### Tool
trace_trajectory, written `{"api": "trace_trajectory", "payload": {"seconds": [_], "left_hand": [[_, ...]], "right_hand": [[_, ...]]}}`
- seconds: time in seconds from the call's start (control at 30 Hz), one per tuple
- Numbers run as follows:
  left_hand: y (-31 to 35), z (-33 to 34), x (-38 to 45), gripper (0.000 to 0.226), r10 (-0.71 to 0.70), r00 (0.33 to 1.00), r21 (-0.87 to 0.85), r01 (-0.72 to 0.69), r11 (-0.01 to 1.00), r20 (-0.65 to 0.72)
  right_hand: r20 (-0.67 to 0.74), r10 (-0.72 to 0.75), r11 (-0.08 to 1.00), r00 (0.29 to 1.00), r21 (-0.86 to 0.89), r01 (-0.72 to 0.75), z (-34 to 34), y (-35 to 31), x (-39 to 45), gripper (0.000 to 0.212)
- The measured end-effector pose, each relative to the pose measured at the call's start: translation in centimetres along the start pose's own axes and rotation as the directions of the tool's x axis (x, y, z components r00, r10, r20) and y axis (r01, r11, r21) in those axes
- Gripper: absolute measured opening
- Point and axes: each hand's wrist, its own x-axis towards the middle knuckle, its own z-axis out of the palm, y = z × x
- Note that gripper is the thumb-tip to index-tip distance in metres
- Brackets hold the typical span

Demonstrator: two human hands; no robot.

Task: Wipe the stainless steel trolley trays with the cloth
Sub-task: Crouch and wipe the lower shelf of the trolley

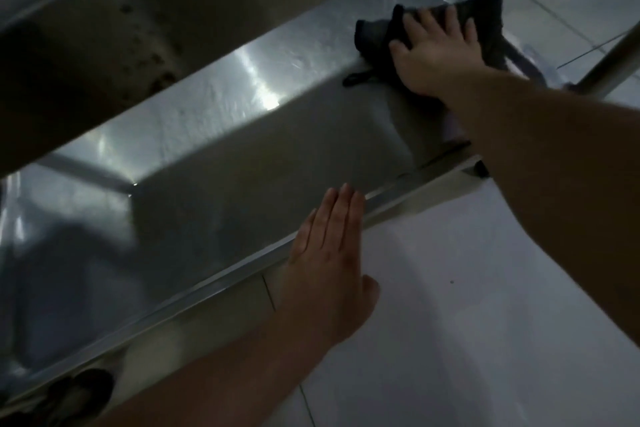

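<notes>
A stainless steel trolley tray (214,135) runs diagonally across the view, lit in streaks. At its far right end lies a dark grey cloth (485,15). My right hand (433,48) presses flat on the cloth with fingers spread. A thin dark loop of the cloth trails to the left of that hand. My left hand (329,246) rests with straight fingers together on the tray's near rim (242,270), holding nothing.
The underside of an upper tray (173,10) overhangs the top left and shades the lower tray. A trolley upright tube (613,55) stands at the right. White floor tiles (467,305) spread below and to the right. A dark shoe (79,392) shows at the bottom left.
</notes>
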Motion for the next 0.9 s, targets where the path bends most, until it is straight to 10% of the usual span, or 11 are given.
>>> {"api": "trace_trajectory", "payload": {"seconds": [0.17,0.33,0.57,0.67,0.9], "left_hand": [[0.1,0.2,0.0,0.116,0.018,1.0,0.009,-0.018,1.0,-0.021],[-0.5,-0.3,0.0,0.119,0.039,0.999,-0.002,-0.039,0.999,0.006],[-2.3,-0.5,-2.0,0.111,0.154,0.988,0.097,-0.153,0.984,-0.005],[-4.3,-0.4,-5.1,0.112,-0.015,0.999,0.092,0.019,0.996,-0.04],[-5.2,-0.7,-6.2,0.112,-0.059,0.998,0.04,0.059,0.997,-0.016]], "right_hand": [[0.142,-0.258,0.964,0.956,-0.021,0.263,2.5,-11.0,-2.4,0.07],[0.274,-0.603,0.782,0.749,0.018,0.623,3.8,-11.5,-9.2,0.064],[0.124,-0.155,0.977,0.98,-0.128,0.171,-0.3,1.3,-9.3,0.065],[0.092,0.036,0.993,0.995,-0.114,-0.025,-0.1,0.4,-10.3,0.071],[0.192,-0.351,0.922,0.916,-0.102,0.375,5.9,-12.2,-16.9,0.077]]}}
